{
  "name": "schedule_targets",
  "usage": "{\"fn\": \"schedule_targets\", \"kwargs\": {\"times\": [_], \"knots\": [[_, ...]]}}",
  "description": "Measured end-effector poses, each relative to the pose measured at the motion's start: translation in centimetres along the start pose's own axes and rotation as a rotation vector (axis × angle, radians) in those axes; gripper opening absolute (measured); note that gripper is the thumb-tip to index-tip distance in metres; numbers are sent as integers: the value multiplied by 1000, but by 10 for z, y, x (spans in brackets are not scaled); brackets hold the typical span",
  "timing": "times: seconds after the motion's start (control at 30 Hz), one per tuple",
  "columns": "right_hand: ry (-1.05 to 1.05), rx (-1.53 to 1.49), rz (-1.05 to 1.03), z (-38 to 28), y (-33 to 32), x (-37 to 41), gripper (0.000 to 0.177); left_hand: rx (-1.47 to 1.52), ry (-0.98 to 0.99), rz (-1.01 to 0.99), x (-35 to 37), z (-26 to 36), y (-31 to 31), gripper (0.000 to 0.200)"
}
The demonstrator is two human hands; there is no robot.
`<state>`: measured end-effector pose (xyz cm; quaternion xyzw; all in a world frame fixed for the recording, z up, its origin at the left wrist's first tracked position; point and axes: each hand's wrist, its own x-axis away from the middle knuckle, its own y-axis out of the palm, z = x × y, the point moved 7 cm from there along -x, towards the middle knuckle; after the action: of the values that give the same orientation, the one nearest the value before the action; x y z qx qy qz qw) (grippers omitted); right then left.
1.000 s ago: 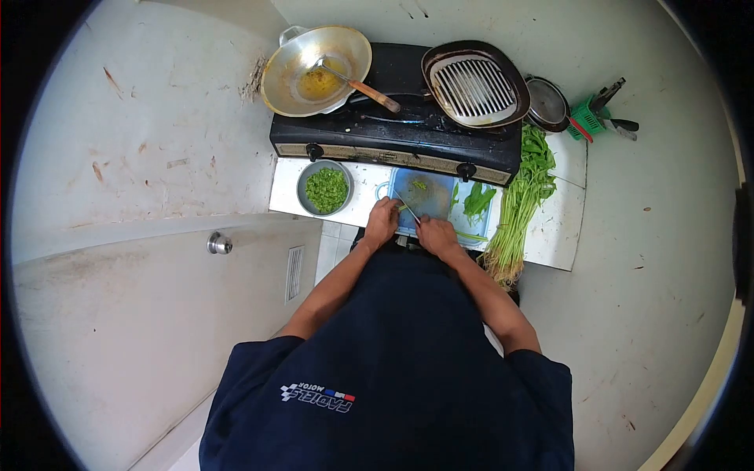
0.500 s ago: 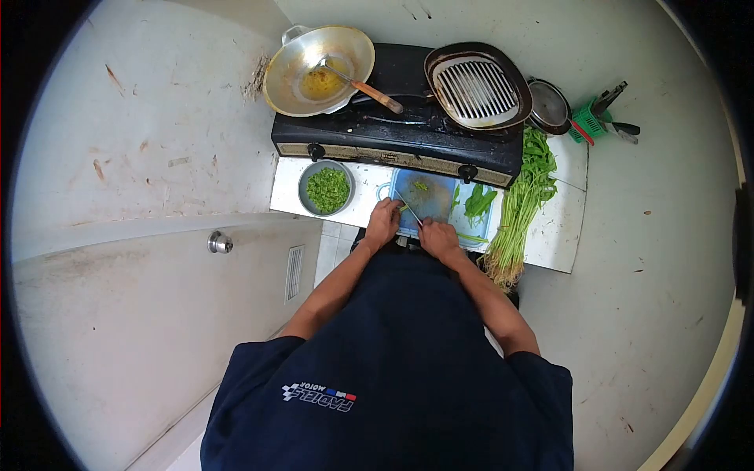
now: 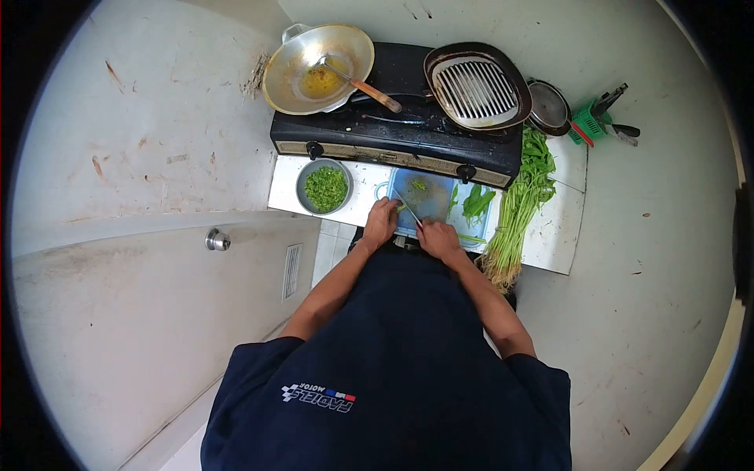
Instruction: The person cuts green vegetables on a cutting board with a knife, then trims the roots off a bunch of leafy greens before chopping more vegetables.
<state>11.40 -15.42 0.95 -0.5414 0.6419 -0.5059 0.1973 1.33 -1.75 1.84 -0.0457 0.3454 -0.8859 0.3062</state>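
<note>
My right hand [image 3: 438,239] is closed around the handle of a knife [image 3: 408,209], its blade slanting up and left over a blue cutting board [image 3: 437,206]. At the board's left edge, my left hand [image 3: 382,221] is closed with its fingertips beside the blade, on green stems that are mostly hidden. A small heap of chopped greens [image 3: 419,186] lies on the board above the knife. Loose green leaves [image 3: 476,204] rest to the right of it. Farther left stands a grey bowl [image 3: 348,202] holding finely chopped greens.
A black gas stove [image 3: 400,129] runs along the back, carrying a wok [image 3: 280,86] with a wooden-handled spatula [image 3: 377,96] and a grill pan [image 3: 479,86]. On the right lie a bundle of leafy greens with roots [image 3: 514,216], a small pan [image 3: 548,106] and a green utensil basket [image 3: 587,119].
Both hands stay almost in place, with the knife still between them at the left side of the board. The whole view has shifted very slightly.
</note>
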Motion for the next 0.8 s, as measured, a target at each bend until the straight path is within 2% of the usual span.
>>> {"fn": "schedule_targets", "kwargs": {"times": [0.4, 0.6, 0.8], "knots": [[-26, 13, 55, -6, 5, -11, 33, -25, -37, -1, 1, 0, 1, 27], [3, 20, -17, -5, -5, 7, 29, -56, -42, -18, -1, 3, 1, 27], [-39, 73, 12, -4, 2, -4, 29, -33, -61, -12, -2, 6, -1, 27]]}}
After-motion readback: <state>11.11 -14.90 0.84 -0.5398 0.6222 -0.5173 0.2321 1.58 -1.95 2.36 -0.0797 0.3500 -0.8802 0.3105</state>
